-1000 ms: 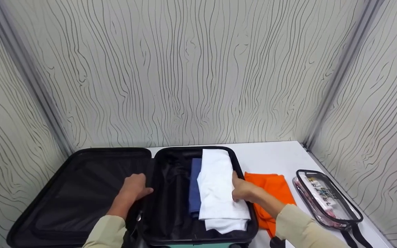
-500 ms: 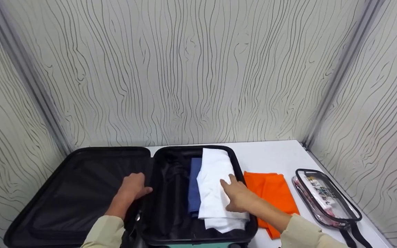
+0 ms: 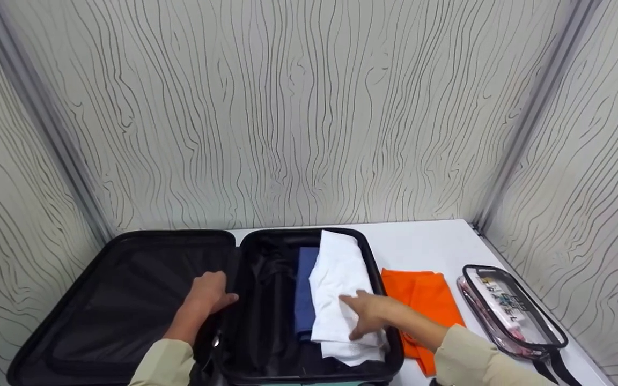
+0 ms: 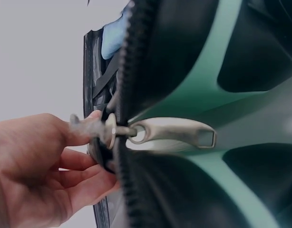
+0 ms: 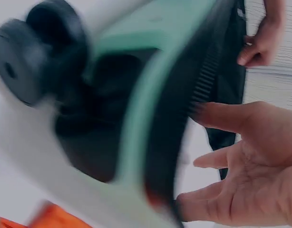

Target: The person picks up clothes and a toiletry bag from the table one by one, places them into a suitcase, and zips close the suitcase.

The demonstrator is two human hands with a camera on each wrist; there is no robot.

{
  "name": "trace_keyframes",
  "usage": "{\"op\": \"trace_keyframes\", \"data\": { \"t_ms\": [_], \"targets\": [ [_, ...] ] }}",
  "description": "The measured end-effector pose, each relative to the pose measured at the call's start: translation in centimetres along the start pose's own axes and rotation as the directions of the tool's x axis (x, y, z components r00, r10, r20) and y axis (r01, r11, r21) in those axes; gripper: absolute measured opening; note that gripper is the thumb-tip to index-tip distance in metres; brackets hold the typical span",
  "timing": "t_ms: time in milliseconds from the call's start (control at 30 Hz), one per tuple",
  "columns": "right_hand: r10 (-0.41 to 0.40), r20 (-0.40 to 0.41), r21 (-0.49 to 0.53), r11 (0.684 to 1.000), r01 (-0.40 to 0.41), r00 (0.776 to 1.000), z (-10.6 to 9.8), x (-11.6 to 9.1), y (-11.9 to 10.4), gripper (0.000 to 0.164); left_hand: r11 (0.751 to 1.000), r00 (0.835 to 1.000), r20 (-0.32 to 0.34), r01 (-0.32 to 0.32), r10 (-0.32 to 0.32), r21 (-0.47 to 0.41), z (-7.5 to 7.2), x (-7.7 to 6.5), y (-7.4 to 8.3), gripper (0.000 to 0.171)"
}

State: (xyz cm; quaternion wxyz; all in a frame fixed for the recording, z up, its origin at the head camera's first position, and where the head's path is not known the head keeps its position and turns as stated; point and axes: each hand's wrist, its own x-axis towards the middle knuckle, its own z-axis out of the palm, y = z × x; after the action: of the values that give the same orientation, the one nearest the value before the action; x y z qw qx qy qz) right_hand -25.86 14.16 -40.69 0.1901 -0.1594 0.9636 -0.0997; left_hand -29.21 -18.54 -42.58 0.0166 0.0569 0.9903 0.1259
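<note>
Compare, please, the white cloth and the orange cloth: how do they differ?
The white cloth lies inside the suitcase; the orange cloth lies on the table, outside it. In the head view, the right hand is over the white cloth, while only the arm crosses the orange cloth. Both look folded.

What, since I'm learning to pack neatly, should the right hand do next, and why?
Probably smooth the white cloth in the suitcase: the right hand has its fingers spread over it, and its surface looks creased.
</note>
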Motion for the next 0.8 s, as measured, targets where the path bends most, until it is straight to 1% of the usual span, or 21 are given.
{"op": "trace_keyframes", "data": {
  "t_ms": [100,233,333,400,433,533,633,733,800],
  "targets": [
    [-0.025,-0.062,0.0,1.0,0.025,0.998,-1.6,1.6,-0.4,0.084,1.0,1.0,0.0,0.003,-0.003,-0.003,0.0,-0.1,0.0,0.03],
    [0.002,-0.104,-0.017,1.0,-0.004,0.995,-3.2,5.5,-0.6,0.092,1.0,1.0,0.01,0.013,-0.013,-0.017,-0.2,-0.4,-0.2,0.029],
    [0.049,-0.111,-0.036,0.998,-0.053,0.993,-3.6,8.5,-0.4,0.102,1.0,1.0,0.014,0.016,-0.016,-0.018,-0.2,-0.5,-0.3,0.03],
    [0.079,-0.098,-0.043,0.996,-0.084,0.992,-3.5,10.2,-0.1,0.107,1.0,1.0,0.015,0.02,-0.019,-0.018,-0.1,-0.5,-0.3,0.03],
    [0.093,-0.075,-0.058,0.994,-0.097,0.993,-3.4,10.9,0.1,0.11,1.0,1.0,0.016,0.016,-0.016,-0.019,-0.1,-0.4,-0.3,0.031],
    [0.133,0.014,-0.068,0.989,-0.132,0.991,-2.9,12.2,1.1,0.112,1.0,1.0,0.019,0.011,-0.01,-0.028,0.2,-0.3,-0.1,0.032],
    [0.144,0.08,-0.061,0.988,-0.14,0.986,-2.4,12.6,2.0,0.112,0.999,1.0,0.028,0.01,-0.009,-0.038,0.4,-0.1,0.0,0.032],
    [0.125,0.082,-0.037,0.992,-0.123,0.989,-2.2,13.0,2.5,0.112,0.999,0.999,0.034,0.023,-0.021,-0.042,0.3,0.1,0.0,0.032],
    [0.107,0.077,-0.05,0.993,-0.104,0.991,-2.3,13.1,2.3,0.112,0.999,0.999,0.032,0.031,-0.03,-0.041,0.2,0.2,-0.1,0.032]
  ]
}}
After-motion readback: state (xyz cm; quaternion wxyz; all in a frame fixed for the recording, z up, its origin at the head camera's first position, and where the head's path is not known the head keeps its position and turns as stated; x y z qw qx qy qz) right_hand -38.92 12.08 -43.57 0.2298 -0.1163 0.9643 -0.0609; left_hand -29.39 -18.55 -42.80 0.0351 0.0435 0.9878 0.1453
